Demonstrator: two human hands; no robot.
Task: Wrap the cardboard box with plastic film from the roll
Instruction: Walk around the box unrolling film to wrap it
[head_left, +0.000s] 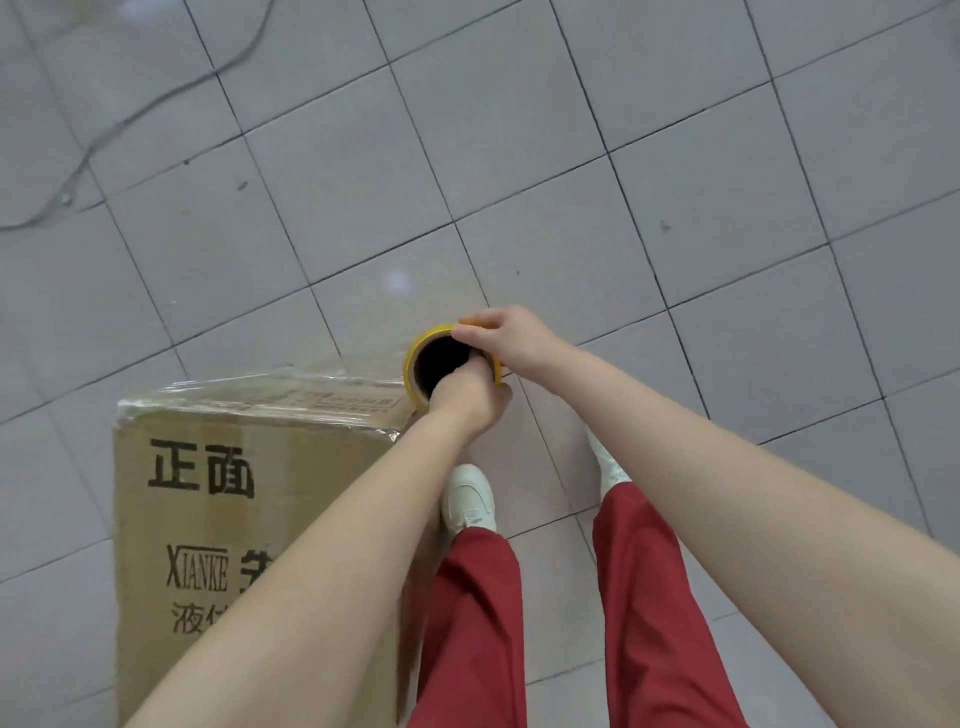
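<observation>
A tall brown cardboard box (208, 519) with black printed characters stands on the floor at the lower left. Clear plastic film (270, 397) stretches across its far top edge toward the roll. The film roll (423, 345), with a yellow rim and a dark hollow core, is upright just past the box's right corner. My left hand (467, 400) grips the roll's near rim, fingers inside the core. My right hand (506, 335) holds the far rim from above. The roll's lower part is hidden behind my hands.
Grey floor tiles (571, 156) with dark grout spread all around. A thin cable (156, 104) curves across the floor at the upper left. My feet in white shoes (467, 499) and red trousers (649, 597) stand right of the box.
</observation>
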